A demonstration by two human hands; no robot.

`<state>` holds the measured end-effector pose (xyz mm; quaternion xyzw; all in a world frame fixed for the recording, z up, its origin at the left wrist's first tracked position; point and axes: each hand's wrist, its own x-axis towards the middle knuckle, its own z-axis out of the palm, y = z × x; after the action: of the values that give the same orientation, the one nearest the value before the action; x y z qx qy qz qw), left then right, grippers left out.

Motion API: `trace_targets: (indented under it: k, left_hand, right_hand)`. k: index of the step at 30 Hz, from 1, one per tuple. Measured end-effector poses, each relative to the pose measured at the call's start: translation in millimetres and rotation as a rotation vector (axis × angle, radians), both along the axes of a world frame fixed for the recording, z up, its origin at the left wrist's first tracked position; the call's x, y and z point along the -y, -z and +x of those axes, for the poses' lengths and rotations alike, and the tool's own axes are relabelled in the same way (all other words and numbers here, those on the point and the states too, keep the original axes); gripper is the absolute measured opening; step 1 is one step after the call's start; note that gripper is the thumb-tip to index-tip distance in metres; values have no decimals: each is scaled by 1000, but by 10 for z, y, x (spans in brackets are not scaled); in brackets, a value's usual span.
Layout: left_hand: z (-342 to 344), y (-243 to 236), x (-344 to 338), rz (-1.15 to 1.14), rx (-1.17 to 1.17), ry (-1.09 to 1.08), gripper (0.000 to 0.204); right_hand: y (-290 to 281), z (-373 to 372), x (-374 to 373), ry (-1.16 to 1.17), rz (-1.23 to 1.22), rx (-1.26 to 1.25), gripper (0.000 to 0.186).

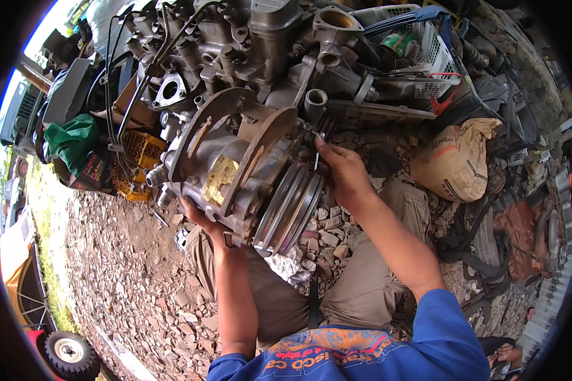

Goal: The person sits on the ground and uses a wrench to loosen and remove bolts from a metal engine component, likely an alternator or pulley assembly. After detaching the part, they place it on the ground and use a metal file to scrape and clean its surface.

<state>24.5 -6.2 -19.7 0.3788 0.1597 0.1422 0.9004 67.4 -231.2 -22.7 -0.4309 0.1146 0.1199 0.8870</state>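
A grey air-conditioning compressor [219, 181] with a yellowed label sits between two curved, rusty bracket plates [260, 159] at the front of the engine. Its grooved pulley [289, 209] faces my lap. From the lower left, my left hand [208, 223] closes round the compressor's underside; some of its fingers are hidden beneath the body. On the other side, my right hand [348, 170] is closed on a slim, shiny metal tool [316, 160], close to the bracket's right end and just beside the pulley. Its exact kind is too small to tell.
Behind the compressor lies a large greasy engine [260, 57] with thin bent pipes. A brown paper sack [454, 159] stands at right, a white plastic basket [437, 60] behind it. A yellow crate [143, 155] is at left. Broken stone [140, 267] covers the ground. Another person's hand [508, 353] shows lower right.
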Motion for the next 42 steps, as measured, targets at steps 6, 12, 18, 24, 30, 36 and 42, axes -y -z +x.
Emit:
trace_targets:
  k: [6,12,18,24,30,36,42]
  left_hand:
    - [-11,68,-65,46,27,54,87]
    - [-25,-91,50,-37,46,73,72]
    - [-47,-90,42,5,-7,40,72]
    - [-36,-45,24,-54,19,91,73]
    - [-38,-32,10,-30,56,107,77]
    - [-54,-168,106,2,22,32,71]
    - [-40,56,-74,141,-12,86,93]
  right_hand:
    - [4,153,229,-118,-1065,415,21]
    - [122,287,328,306,-1412,1020,29]
    - [95,126,237,209,-1208,714,24]
    - [-9,114,315,-266,-451,215,26]
    - [-18,180,352,-265,-249,121,30]
    - [-59,192,331,-308,-186,82,29]
    - [-155,215,243,-283,-748,262,25]
